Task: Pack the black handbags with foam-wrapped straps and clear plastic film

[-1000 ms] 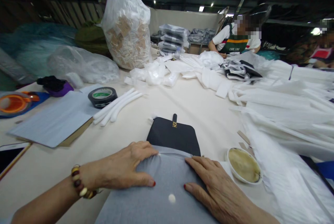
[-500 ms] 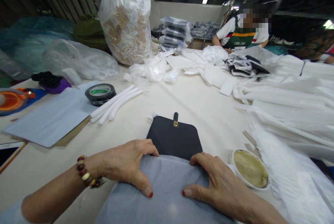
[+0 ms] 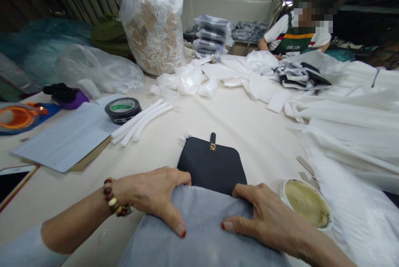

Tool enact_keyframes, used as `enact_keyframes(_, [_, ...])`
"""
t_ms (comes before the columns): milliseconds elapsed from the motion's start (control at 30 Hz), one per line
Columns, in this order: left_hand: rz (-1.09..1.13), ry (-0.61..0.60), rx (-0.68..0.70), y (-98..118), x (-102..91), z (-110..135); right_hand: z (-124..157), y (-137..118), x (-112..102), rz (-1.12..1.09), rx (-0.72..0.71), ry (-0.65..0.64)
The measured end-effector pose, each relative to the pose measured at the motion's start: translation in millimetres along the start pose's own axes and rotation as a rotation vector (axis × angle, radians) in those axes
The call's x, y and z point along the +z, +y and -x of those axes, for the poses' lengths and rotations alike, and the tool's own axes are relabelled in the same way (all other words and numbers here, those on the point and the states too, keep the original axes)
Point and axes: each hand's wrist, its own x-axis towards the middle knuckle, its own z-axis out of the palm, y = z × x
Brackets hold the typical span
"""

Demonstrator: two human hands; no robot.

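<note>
Thin, translucent grey wrapping (image 3: 202,233) fills the near edge of a cream-topped worktable (image 3: 149,155), drawn up over the lower part of a black pebbled handbag (image 3: 212,165); whether the wrapping is a sleeve or a loose sheet cannot be told. The left hand (image 3: 156,194), below a beaded bracelet (image 3: 112,202), and the right hand (image 3: 262,217) are half curled at its two far corners, thumbs spread wide on top, fingers hooked at the edge; both appear to have hold of the wrapping, though their undersides are hidden. The wrapping looks light, limp, slippery and easily creased or torn, best taken at its corners with a broad, gentle hold. The bag, flat on the table just beyond, seems fairly light and semi-stiff, safest gripped by its side edges, clear of the gold-tone clasp (image 3: 213,146) and its scratchable finish. Near the right hand stands a white tub (image 3: 283,193) of tan paste. Farther off lie white foam rods (image 3: 141,123) beside a roll of black tape (image 3: 122,118), and beyond them rises a clear plastic sack (image 3: 152,30). In the background, a co-worker (image 3: 294,42) in a green apron bends over the table.
</note>
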Motion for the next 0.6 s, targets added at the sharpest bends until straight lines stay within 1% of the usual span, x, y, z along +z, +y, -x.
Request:
enact_keyframes(67, [0.03, -0.038, -0.036, -2.7, 0.7, -0.4, -2.1, 2.4, -0.9, -0.04, 0.028, -0.023])
enact_keyframes(200, [0.019, -0.053, -0.043, -8.9, 3.6, -3.1, -3.9, 6.7, 0.2, 0.023, 0.0, 0.022])
enact_keyframes(300, [-0.077, -0.043, -0.068, -12.7, 5.6, -4.0, -2.7, 8.6, 4.2, 0.004, 0.0, 0.003])
enact_keyframes(367, [-0.203, 0.0, -0.068, -11.2, 5.8, -2.5, -1.4, 8.7, 7.0, -0.002, 0.0, 0.01])
enact_keyframes(433, [-0.358, 0.065, -0.044, -3.0, 5.3, 1.0, -0.4, 7.7, 9.0, 0.013, -0.006, 0.023])
enact_keyframes(500, [-0.485, 0.117, 0.019, 12.9, 4.5, 5.3, 0.0, 6.6, 10.2, 0.027, -0.013, 0.026])
enact_keyframes(533, [-0.536, 0.129, 0.066, 23.0, 4.3, 7.1, 0.1, 6.3, 10.6, 0.032, -0.021, 0.028])
enact_keyframes(600, [-0.612, 0.103, 0.187, 44.6, 4.0, 8.7, 0.1, 6.5, 11.8, 0.05, -0.035, 0.046])
